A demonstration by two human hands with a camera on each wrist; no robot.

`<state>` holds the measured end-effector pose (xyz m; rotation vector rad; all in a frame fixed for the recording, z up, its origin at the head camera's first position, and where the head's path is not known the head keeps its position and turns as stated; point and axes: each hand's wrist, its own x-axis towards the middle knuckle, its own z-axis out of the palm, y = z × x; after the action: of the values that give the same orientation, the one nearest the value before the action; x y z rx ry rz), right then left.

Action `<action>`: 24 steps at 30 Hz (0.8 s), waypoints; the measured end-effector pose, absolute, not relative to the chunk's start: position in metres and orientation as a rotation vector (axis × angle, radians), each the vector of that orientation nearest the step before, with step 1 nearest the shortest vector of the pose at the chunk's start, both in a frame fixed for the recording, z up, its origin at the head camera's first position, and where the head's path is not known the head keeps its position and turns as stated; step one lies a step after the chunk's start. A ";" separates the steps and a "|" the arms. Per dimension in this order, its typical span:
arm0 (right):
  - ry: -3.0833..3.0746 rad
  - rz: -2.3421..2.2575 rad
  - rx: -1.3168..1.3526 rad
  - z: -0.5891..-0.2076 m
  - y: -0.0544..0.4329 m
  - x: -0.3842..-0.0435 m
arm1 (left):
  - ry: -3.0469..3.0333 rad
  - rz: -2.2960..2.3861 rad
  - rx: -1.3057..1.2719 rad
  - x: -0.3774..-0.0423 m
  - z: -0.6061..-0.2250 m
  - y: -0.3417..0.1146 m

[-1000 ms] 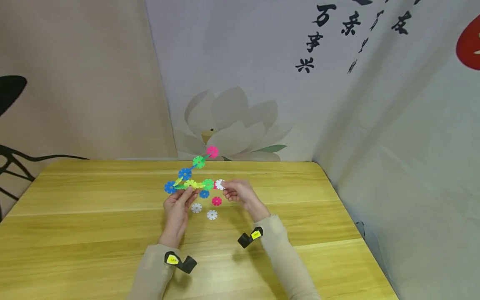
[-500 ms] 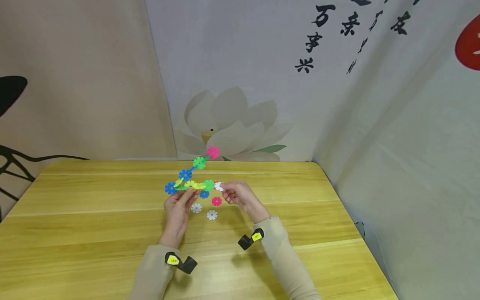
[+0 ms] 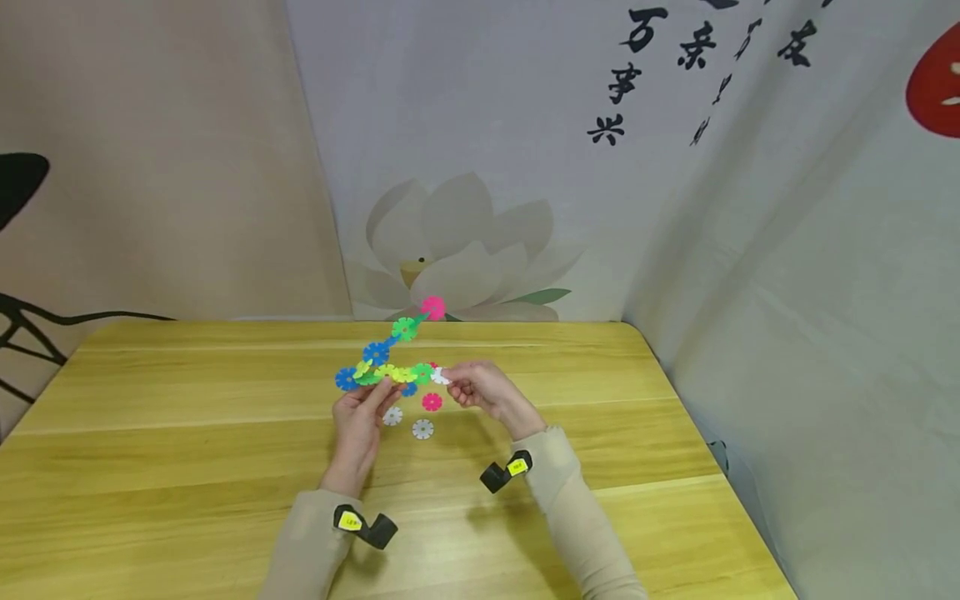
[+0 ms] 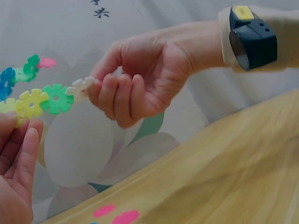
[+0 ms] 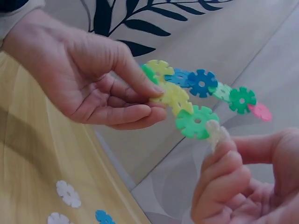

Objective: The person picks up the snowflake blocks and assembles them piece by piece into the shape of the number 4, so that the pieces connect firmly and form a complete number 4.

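My left hand (image 3: 357, 429) pinches a yellow disc in a chain of notched snowflake discs (image 3: 376, 354), held above the table. The chain bends at a blue disc (image 3: 347, 379) on the left and rises to a pink disc (image 3: 432, 308) at its far end. Between thumb and fingers, my right hand (image 3: 486, 396) pinches a white snowflake disc (image 4: 81, 87). That disc meets the edge of the green end disc (image 5: 197, 122); how deep their notches interlock I cannot tell. Fingertips partly cover both the white disc and the yellow one.
Below the hands, loose discs lie on the wooden table (image 3: 187, 467): white discs (image 3: 423, 429), a pink disc (image 3: 432, 402) and a partly covered blue disc (image 3: 409, 389). A printed curtain (image 3: 480, 125) hangs behind the table's back edge.
The left hand and the chain have shifted slightly right. The white disc in the right hand has tilted, and the green end disc and white disc are now closer together.
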<state>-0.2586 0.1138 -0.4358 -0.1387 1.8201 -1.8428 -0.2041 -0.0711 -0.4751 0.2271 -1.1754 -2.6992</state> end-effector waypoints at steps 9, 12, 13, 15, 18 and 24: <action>1.907 -1.781 -0.185 -0.431 0.112 -0.253 | -1.274 -2.609 0.208 -0.203 -0.476 -0.070; 1.900 -1.788 -0.190 -0.433 0.111 -0.253 | -1.272 -2.595 0.184 -0.203 -0.476 -0.070; 1.898 -1.789 -0.192 -0.433 0.110 -0.252 | -1.268 -2.588 0.174 -0.204 -0.477 -0.070; 1.887 -1.790 -0.194 -0.434 0.110 -0.253 | -1.261 -2.573 0.159 -0.204 -0.477 -0.071; 1.863 -1.801 -0.202 -0.435 0.109 -0.254 | -1.283 -2.532 0.141 -0.205 -0.477 -0.073; 1.937 -1.890 -0.190 -0.447 0.107 -0.259 | -1.245 -2.538 0.167 -0.207 -0.473 -0.077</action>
<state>-0.2594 0.1069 -0.4467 -0.1895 1.9366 -1.8899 -0.2073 -0.0771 -0.4725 0.1671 -1.2449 -2.5380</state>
